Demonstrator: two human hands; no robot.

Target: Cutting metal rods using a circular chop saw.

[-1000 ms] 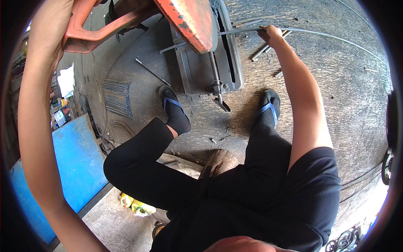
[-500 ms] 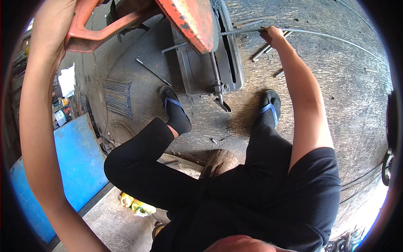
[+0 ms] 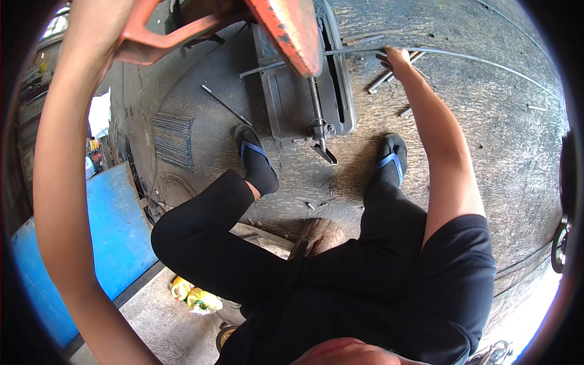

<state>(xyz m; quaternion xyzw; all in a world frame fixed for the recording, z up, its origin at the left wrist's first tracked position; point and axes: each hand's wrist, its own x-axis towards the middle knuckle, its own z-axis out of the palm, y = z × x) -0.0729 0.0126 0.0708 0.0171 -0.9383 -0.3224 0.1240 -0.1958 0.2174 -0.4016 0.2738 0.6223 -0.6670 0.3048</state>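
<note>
An orange, chipped-paint chop saw with a dark grey base [image 3: 283,112] stands on the floor before me. My left hand [image 3: 100,27] is on its orange handle [image 3: 173,38] at the upper left; the fingers are mostly hidden at the picture's top. The orange blade guard [image 3: 292,36] hangs over the base and hides the blade. A long thin metal rod [image 3: 353,51] lies across the base under the guard, its short end sticking out on the left. To the right of the saw, my right hand [image 3: 398,59] is closed around this rod, which curves away to the far right.
Cut rods lie in a neat row [image 3: 173,139] at left, with one loose rod [image 3: 225,103] near my left foot. Short bars [image 3: 382,82] lie beneath my right hand. A blue panel [image 3: 118,225] is at left, a wooden log [image 3: 319,236] between my legs.
The saw handle and guard, with my left hand, have shifted a little to the right in view. My right hand stays on the rod, which has hardly moved.
</note>
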